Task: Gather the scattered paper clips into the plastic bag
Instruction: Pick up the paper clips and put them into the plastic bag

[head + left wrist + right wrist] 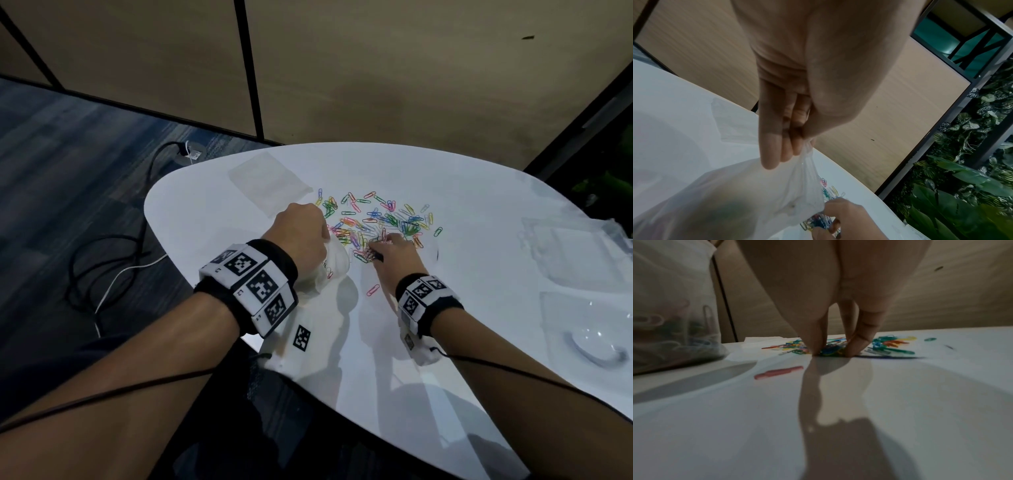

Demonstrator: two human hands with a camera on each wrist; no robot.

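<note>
The left hand is pinching the top edge of the bag and holding it up, so the bag is hanging down under the fingers and sitting on the table. The bag is thin and see-through, and some clips are lying inside it at the bottom. The right hand is just beside the bag, on the side away from the left wrist. Its fingers and thumb are pointing down and touching the table, and they are closing around a small bunch of clips. The bunch is sitting between the thumb and the fingers, at the near edge of the pile. The rest of the clips are lying spread out on the table past the right hand's fingertips, in many colors like green, blue, pink, yellow and orange. One pink clip is lying alone on the table, near the right wrist and between the two arms. Another flat clear bag is lying on the table past the left hand's knuckles. Some clear plastic trays are sitting well apart from the right hand, out on its far side. Both wrists are wearing black bands with black and white square marks on them.
</note>
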